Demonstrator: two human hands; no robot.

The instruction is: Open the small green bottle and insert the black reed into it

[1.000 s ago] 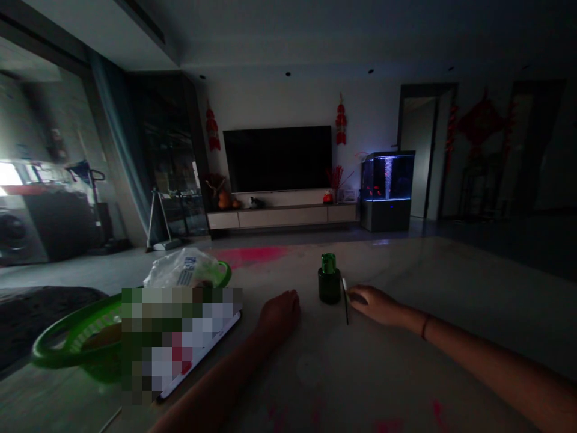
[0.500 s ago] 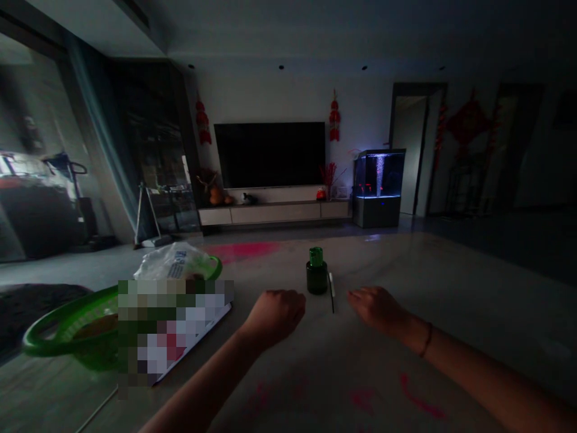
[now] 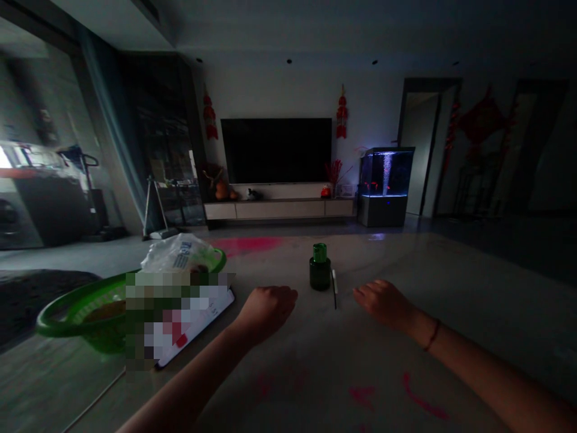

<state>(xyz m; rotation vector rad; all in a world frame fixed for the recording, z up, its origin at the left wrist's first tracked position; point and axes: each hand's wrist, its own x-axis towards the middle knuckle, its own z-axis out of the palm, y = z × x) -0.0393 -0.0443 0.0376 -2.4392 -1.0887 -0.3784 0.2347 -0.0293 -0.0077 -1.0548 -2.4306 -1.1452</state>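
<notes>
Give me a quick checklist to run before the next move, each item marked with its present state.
1. Bottle upright on the table: ok.
2. Left hand clear of the bottle: ok, a gap shows.
3. Right hand clear of the stick: ok, the stick lies between it and the bottle.
4. Stick apart from the bottle: cannot tell, they are too close in this view.
5. Both hands empty: cannot tell, the palms are hidden.
6. Table unmarked: not ok, pink marks show in front.
</notes>
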